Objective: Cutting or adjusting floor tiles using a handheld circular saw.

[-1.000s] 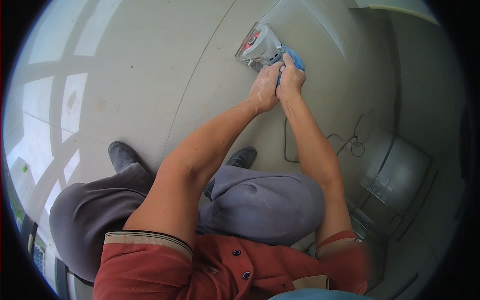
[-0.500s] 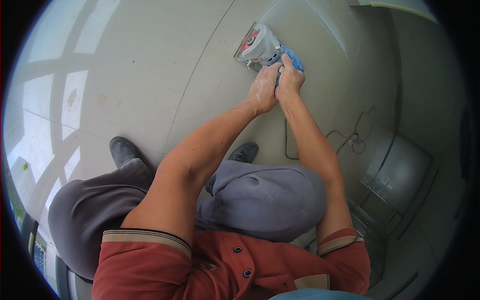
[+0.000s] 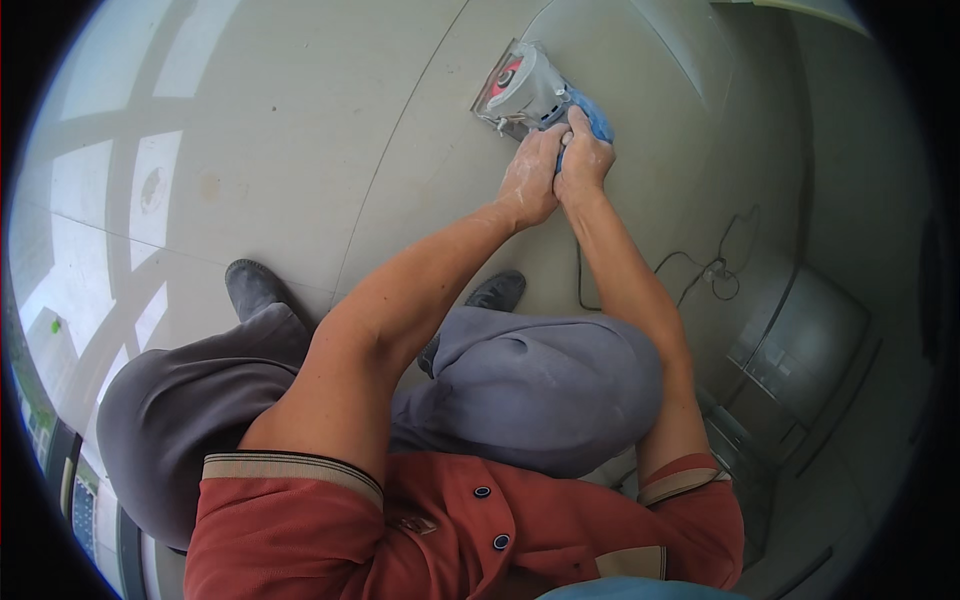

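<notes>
I have the left grip (image 3: 528, 180) and right grip (image 3: 585, 162) wrapped around the blue-handled power tool (image 3: 532, 96), its body just ahead of them at the pale floor (image 3: 300, 160), a dark cord (image 3: 716, 269) curling behind to their right, grey shoes (image 3: 498, 291) behind-left.

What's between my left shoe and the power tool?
In the head view, floor crossed by a thin dark seam lies between your left shoe and the tool.
</notes>
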`<state>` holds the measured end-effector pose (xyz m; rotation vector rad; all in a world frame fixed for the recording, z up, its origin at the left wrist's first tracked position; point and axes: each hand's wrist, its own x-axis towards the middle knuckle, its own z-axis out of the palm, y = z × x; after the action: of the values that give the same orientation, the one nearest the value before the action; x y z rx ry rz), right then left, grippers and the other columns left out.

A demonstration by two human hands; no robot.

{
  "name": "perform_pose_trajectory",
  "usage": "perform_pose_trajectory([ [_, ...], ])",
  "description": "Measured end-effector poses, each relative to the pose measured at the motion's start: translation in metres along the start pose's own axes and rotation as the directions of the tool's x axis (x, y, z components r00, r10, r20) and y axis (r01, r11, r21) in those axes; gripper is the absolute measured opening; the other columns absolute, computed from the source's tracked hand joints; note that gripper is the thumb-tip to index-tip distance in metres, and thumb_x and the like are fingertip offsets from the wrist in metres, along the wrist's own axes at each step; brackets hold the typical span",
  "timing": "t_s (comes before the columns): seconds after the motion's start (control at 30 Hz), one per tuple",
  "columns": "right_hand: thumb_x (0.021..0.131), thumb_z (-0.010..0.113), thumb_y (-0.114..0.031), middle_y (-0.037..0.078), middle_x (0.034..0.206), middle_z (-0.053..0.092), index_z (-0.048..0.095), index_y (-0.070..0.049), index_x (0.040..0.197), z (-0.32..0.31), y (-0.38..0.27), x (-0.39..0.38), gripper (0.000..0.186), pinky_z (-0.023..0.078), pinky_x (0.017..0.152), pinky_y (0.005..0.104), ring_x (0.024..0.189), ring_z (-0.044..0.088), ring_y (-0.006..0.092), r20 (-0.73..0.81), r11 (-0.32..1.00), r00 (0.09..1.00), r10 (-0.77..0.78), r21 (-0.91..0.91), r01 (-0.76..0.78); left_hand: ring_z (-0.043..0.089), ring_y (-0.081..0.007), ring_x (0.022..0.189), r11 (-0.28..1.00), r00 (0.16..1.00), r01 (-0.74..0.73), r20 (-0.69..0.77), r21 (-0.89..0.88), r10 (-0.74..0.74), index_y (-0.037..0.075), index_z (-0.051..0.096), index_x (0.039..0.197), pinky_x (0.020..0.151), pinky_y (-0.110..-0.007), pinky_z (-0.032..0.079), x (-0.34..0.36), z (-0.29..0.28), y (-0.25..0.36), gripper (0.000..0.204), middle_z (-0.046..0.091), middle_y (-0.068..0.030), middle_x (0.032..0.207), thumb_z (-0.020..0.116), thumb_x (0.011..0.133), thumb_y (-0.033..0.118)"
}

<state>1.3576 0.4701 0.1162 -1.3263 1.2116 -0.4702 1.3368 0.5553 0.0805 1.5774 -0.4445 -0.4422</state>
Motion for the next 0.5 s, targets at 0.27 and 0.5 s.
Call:
perform_pose_trajectory([
  [0.27,0.091,0.071,-0.010,-0.003,0.066,0.054,0.062,-0.004,0.073,-0.005,0.007,0.004,0.021,0.038,0.049,0.0271,0.056,0.050,0.0083,0.011,0.999,1.000,0.026,0.034,-0.026,0.050,-0.0452,0.120,0.998,0.999,0.019,0.030,0.058,-0.021,0.008,0.041,0.140,0.101,-0.048,0.042,-0.001,0.000,0.000,0.067,0.054,-0.0236,0.125,0.070,0.081,0.015],
  [0.5,0.089,0.073,-0.011,0.000,0.074,0.062,0.068,0.002,0.082,-0.012,0.007,0.008,0.016,0.045,0.056,0.0291,0.063,0.056,0.0119,0.015,1.000,1.000,0.026,0.004,-0.026,0.049,-0.0462,0.117,0.999,0.999,0.039,0.019,0.003,-0.039,0.008,0.040,0.137,0.110,-0.051,0.036,0.003,-0.002,0.009,0.065,0.055,-0.0241,0.121,0.069,0.079,0.012],
])
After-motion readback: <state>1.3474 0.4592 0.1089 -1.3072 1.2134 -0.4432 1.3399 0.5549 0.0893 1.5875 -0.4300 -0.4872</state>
